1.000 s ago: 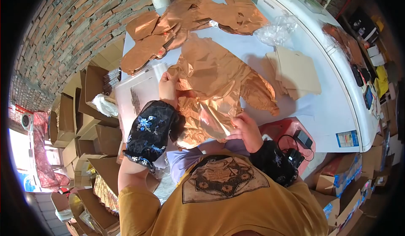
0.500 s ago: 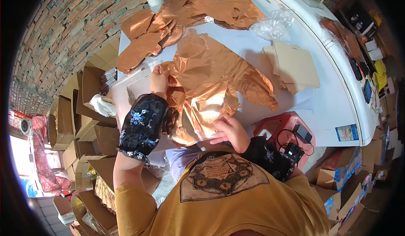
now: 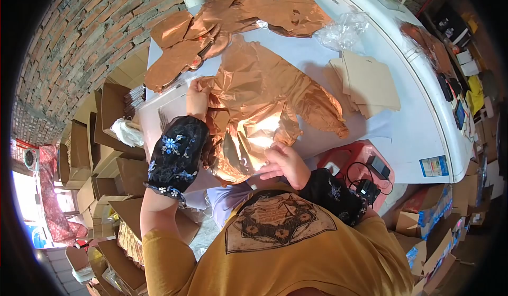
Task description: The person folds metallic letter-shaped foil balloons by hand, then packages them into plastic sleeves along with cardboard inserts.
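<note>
A flat, crinkled copper-coloured foil balloon (image 3: 254, 84) lies over the near part of the table, its lower end hanging toward my lap. My left hand (image 3: 197, 99) is closed on the foil's left edge, fingertips pinching it. Near the bottom right of the same foil, my right hand (image 3: 286, 163) pinches the edge between thumb and forefinger, its other fingers loosely stretched out. Bright light glares off the foil between both hands. Beyond it, more copper foil balloons (image 3: 238, 10) lie in an overlapping pile along the far side of the table.
Beige cards (image 3: 370, 81) lie stacked to the right, with clear plastic bags (image 3: 344, 31) behind them. A white freezer (image 3: 413, 47) borders the table's right side. A red stool (image 3: 344, 155) holds chargers and cables. Open cardboard boxes (image 3: 114, 118) crowd the left.
My right hand has shifted slightly left and down along the foil edge. The foil's lower part has changed its folds, and the glare on it has moved. My left hand keeps its pinch.
</note>
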A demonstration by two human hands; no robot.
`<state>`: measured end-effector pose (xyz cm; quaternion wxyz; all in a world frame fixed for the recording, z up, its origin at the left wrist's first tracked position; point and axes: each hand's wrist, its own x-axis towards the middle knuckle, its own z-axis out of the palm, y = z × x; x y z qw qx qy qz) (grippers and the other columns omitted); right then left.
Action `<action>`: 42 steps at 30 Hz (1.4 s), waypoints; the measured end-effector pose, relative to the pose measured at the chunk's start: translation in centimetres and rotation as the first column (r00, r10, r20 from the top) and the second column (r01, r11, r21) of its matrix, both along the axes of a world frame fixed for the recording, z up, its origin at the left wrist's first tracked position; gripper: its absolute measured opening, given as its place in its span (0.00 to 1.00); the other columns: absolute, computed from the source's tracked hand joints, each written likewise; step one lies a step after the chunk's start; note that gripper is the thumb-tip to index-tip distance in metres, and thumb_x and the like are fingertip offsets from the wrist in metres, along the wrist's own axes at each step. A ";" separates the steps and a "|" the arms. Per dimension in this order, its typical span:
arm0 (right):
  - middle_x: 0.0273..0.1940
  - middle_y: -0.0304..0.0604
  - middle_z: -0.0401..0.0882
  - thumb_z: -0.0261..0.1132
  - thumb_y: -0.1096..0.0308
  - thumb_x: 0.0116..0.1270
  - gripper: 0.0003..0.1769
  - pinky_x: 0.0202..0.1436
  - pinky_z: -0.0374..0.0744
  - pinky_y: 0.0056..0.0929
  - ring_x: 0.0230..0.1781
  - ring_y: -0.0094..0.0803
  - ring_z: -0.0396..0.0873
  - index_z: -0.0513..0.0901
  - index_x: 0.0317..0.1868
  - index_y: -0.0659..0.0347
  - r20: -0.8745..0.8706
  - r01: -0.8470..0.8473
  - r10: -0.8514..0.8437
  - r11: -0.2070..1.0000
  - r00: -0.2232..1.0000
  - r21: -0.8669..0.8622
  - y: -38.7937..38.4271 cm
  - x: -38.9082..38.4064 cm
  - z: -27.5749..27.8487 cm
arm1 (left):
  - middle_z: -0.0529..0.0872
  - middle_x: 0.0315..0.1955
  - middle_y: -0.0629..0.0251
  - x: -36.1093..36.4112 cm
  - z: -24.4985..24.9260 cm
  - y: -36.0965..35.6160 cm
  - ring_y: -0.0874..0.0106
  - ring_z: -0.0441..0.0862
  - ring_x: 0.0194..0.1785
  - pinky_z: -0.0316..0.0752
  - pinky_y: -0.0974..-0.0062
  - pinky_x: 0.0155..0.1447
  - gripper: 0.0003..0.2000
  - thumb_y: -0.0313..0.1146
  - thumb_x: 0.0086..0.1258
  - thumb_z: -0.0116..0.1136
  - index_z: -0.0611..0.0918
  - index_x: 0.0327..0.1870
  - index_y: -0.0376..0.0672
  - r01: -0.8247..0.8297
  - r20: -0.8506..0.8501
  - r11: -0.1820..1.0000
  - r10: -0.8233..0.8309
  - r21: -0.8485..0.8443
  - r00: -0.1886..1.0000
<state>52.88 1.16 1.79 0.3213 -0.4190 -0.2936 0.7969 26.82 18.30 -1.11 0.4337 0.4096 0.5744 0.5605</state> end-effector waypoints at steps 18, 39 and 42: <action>0.63 0.64 0.73 0.54 0.54 0.76 0.30 0.50 0.85 0.39 0.53 0.53 0.82 0.66 0.64 0.73 0.076 -0.091 0.098 0.992 0.992 -0.084 -0.5 0.9 0.7 | 0.80 0.26 0.67 -0.5 0.0 0.2 0.77 0.78 0.22 0.73 0.79 0.26 0.19 0.22 0.71 0.53 0.74 0.63 0.38 0.020 -0.273 1.000 -0.019 0.001 0.962; 0.50 0.61 0.84 0.49 0.49 0.76 0.30 0.45 0.83 0.32 0.47 0.44 0.86 0.77 0.55 0.73 0.167 -0.245 0.251 0.968 0.954 -0.054 -0.5 2.5 1.0 | 0.84 0.34 0.63 -0.5 0.4 -0.1 0.73 0.82 0.32 0.78 0.75 0.36 0.14 0.26 0.71 0.54 0.80 0.57 0.38 0.045 -0.476 0.997 -0.013 0.056 0.879; 0.48 0.61 0.84 0.49 0.48 0.76 0.30 0.42 0.83 0.30 0.43 0.43 0.86 0.77 0.53 0.73 0.220 -0.244 0.252 0.968 0.942 -0.061 -0.6 2.8 1.3 | 0.85 0.39 0.58 -1.2 -0.7 0.5 0.66 0.84 0.40 0.79 0.71 0.46 0.13 0.27 0.70 0.55 0.82 0.53 0.38 0.031 -0.734 0.974 0.149 0.226 0.662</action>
